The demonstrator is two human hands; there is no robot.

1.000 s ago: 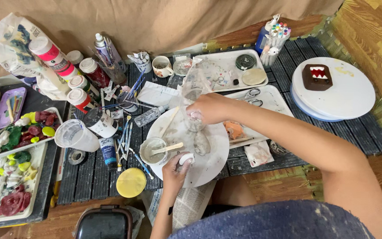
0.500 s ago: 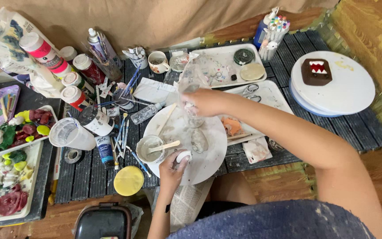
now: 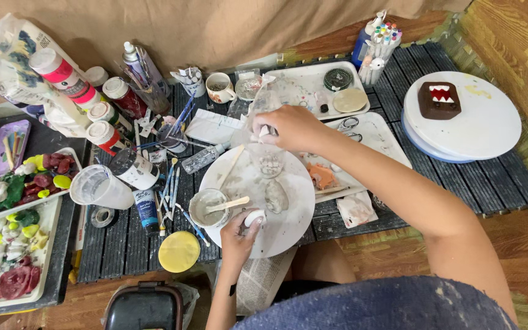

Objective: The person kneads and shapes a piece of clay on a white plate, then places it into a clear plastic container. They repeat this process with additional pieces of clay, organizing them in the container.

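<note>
Two white turntables [image 3: 490, 131], two hands [image 3: 291, 125], perhaps five capped paint bottles [image 3: 62, 76]

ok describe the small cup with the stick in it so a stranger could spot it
Find the big round white plate mid-mat. At its left edge, beside the left hand, sits the small cup of grey-white paste, the only one with a wooden stick lying across it.

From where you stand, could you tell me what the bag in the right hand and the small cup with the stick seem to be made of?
The bag in the right hand looks like thin clear plastic: see-through, crinkled, glossy. The small cup seems plastic or glazed ceramic, smeared grey; I cannot tell which. Its stick looks like pale bare wood, matte.
</note>
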